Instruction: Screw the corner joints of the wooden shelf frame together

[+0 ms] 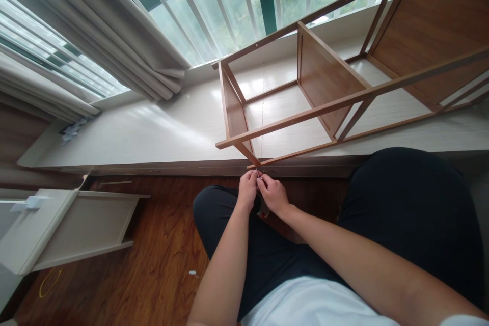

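Observation:
Close together in front of the window ledge, my left hand (pixel 248 187) and my right hand (pixel 272 192) are both closed, fingertips pinched. Between them shows a small, thin, pale thing, too small to name. Just beyond my fingertips is the near end of a brown wooden shelf rack (pixel 336 99), lying on its side. Whether my fingers touch it I cannot tell. Its flat panels stand upright between long rails.
The rack rests on a pale window ledge (pixel 175 132) below barred windows. Grey curtains (pixel 126 25) hang at the left. A white cabinet (pixel 87 224) stands on the wooden floor (pixel 164 249), with a yellow loop (pixel 49 283) beside it. My bent knees flank my hands.

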{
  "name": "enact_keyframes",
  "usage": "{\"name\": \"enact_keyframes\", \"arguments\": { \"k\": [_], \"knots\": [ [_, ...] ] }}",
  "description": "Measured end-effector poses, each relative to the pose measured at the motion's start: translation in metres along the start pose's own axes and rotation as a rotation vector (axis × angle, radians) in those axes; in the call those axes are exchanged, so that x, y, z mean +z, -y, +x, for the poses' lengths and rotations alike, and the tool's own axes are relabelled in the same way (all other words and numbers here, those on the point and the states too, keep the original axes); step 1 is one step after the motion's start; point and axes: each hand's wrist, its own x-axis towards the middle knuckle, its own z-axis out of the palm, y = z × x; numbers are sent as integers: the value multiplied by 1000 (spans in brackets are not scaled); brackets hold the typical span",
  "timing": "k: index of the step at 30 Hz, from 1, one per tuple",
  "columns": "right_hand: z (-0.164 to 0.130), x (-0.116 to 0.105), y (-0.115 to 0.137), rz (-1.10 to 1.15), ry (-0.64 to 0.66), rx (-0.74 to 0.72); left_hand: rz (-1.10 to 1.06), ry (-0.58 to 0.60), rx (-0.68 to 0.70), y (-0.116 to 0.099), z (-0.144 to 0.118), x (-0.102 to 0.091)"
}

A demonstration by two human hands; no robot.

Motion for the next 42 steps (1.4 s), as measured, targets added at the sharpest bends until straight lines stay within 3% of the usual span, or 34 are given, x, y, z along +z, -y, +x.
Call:
{"name": "enact_keyframes", "arguments": {
  "k": [7, 14, 28, 37, 42],
  "knots": [
    [2, 4, -7, 87, -13, -26, 19, -7, 6, 1, 0, 0],
    [3, 13, -11, 633, 23, 10, 43, -4, 16, 4, 1, -2],
    [5, 24, -9, 1107, 131, 222, 26, 2, -10, -1, -3, 1],
    [3, 20, -4, 1554, 392, 446, 47, -33, -13, -2, -3, -1],
    [3, 17, -6, 1684, 466, 504, 79, -41, -9, -3, -1, -2]
  ]
}}
